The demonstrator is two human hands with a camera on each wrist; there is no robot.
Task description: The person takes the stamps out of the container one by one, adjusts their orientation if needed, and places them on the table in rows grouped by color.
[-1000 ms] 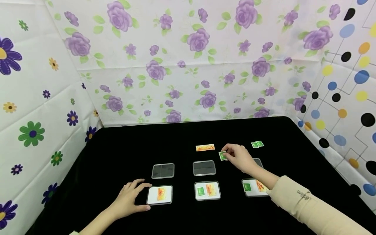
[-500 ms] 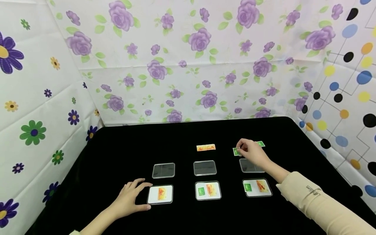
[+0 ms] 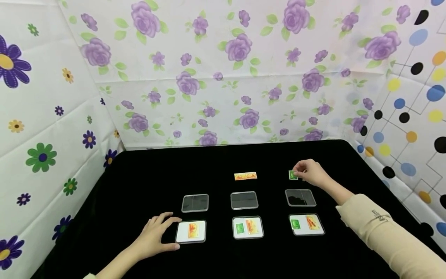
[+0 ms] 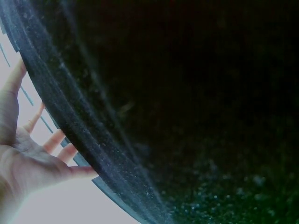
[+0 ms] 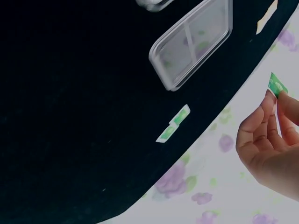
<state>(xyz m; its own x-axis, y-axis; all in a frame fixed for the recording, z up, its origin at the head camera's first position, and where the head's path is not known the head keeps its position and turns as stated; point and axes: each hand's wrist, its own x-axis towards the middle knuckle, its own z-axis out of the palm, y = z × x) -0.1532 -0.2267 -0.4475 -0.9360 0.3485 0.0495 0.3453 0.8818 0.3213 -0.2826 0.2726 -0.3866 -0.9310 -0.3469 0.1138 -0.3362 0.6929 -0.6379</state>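
My right hand pinches a small green stamp between thumb and fingertips over the back right of the black table. In the right wrist view two more green stamps lie on the cloth; my hand hides them in the head view. Thumb and forefinger of my left hand are spread at the left corners of a clear case, whose white insert bears an orange stamp. The left wrist view shows that hand with fingers extended.
Two more white-backed cases, the middle one and the right one, each hold a green and an orange stamp. Behind stand three clear lids. An orange stamp strip lies farther back. Patterned cloth walls enclose the black table.
My right hand has moved right and a little back with the green stamp, uncovering the right case and lid and covering the two loose green stamps. My left hand stays in place.
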